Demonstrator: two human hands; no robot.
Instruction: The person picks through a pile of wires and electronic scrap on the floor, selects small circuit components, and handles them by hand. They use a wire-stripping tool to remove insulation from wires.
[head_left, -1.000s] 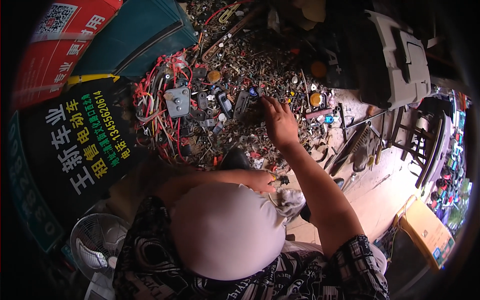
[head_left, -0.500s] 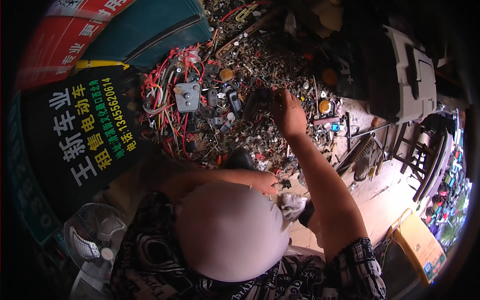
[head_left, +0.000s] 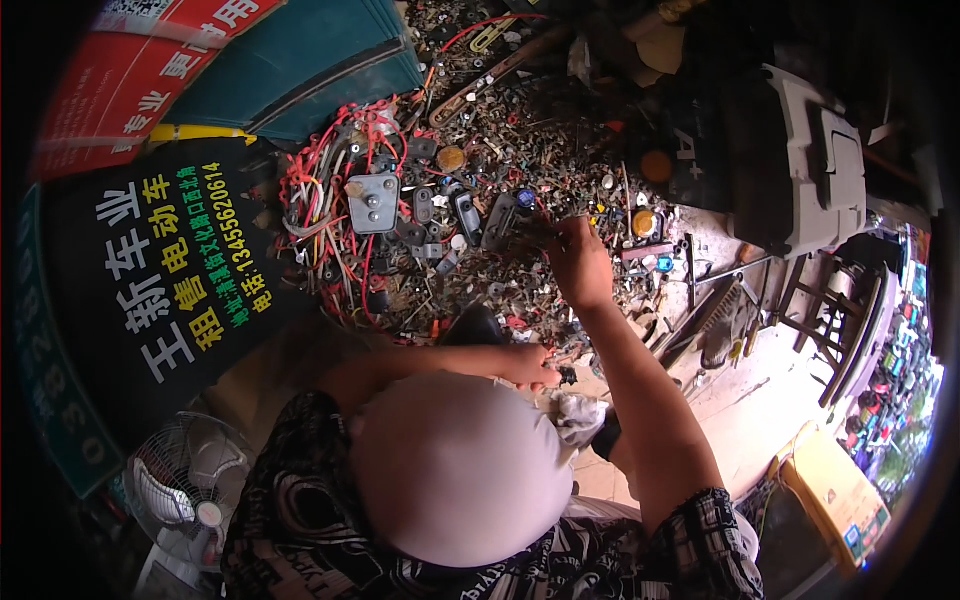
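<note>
My right hand is over the heap of small parts, fingers bent together and pointing down. Dark shapes by its fingertips blend into the heap, so what it grips is unclear. Left of those fingertips lies a dark, tray-like plastic piece, with a small blue round part just beyond it. Nearer to me, my left hand is closed, and a small black part sticks out at its fingertips. Beside that hand is a crumpled whitish cloth or bag.
Red and white wires tangle at the heap's left, around a grey metal plate. A black printed sign stands at left, above a fan. To the right are a grey-and-black case, a brush and a yellow box.
My right hand has come nearer to me over the heap. The blue round part now shows, and the tray-like piece is plainer to see. My left hand has barely moved.
</note>
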